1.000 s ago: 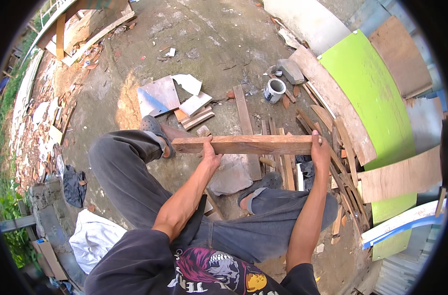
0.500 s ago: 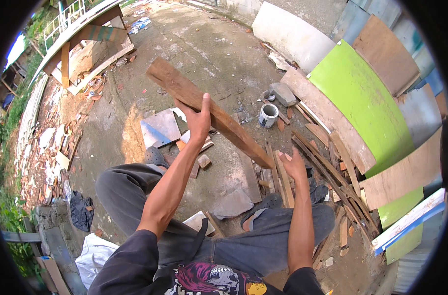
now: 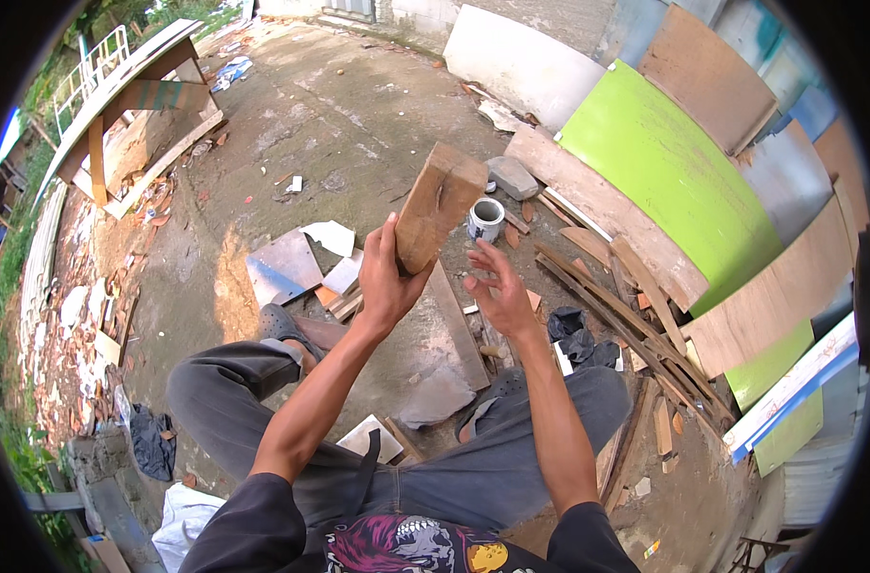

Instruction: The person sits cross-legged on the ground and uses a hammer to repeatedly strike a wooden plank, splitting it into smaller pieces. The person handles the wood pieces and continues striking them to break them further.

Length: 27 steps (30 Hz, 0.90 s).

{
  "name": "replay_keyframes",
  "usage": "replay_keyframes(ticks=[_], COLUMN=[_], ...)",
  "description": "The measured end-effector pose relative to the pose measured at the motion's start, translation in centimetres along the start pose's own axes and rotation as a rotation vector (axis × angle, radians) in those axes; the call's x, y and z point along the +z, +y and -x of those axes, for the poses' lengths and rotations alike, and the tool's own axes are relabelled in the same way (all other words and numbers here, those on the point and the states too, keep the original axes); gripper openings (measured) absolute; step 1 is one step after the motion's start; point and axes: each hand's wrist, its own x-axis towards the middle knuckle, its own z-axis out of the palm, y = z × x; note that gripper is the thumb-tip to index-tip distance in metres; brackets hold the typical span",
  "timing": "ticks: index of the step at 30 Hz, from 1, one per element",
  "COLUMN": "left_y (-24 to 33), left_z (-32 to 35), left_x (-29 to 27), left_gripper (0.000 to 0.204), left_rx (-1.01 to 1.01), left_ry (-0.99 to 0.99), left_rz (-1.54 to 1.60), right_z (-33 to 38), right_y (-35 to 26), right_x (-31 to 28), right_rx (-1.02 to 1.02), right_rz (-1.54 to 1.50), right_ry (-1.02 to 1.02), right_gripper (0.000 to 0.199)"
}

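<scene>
The left hand grasps the wooden board near its closer end, one digit lying along the board's left side and another tucked under that end; the rest of the grip is hidden. The board slants up and to the right from this hand, its far end raised, strongly foreshortened. The left forearm angles forward and inward, wrist above the parted legs. Just right of the board's near end, the right hand is released, clear of the wood, its fingers loosely spread and slightly curled, with the right forearm slanting forward and to the left. Beyond the right fingertips stands a can; right of that hand lie long wood strips and a black plastic bag. Left of the left hand, a blue-marked flat panel rests on the ground.
</scene>
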Motion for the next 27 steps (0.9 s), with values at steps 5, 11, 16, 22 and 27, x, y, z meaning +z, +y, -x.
replay_keyframes(ticks=[5,11,16,22,27], left_y=[-1.0,-4.4,-9.0,-9.7,-9.1], left_z=[2.8,2.5,3.0,2.8,4.8], left_x=[2.6,1.7,-1.2,-1.7,-2.2], left_gripper=[0.090,0.060,0.045,0.093,0.119], left_rx=[0.281,0.588,0.297,0.654,0.517], left_ry=[0.127,0.101,-0.101,0.272,0.349], left_rz=[-0.075,0.008,0.269,0.049,0.064], right_z=[0.1,2.1,3.8,5.3,6.5], right_y=[-1.8,-3.6,-7.3,-7.5,-7.7], right_x=[-0.2,-0.5,1.1,5.0,6.9], right_rx=[-0.313,-0.511,-0.705,-0.760,-0.749], right_rz=[-0.156,-0.184,0.110,0.025,-0.031], right_ry=[0.222,0.214,0.042,-0.043,-0.095], right_gripper=[0.102,0.098,0.065,0.065,0.063])
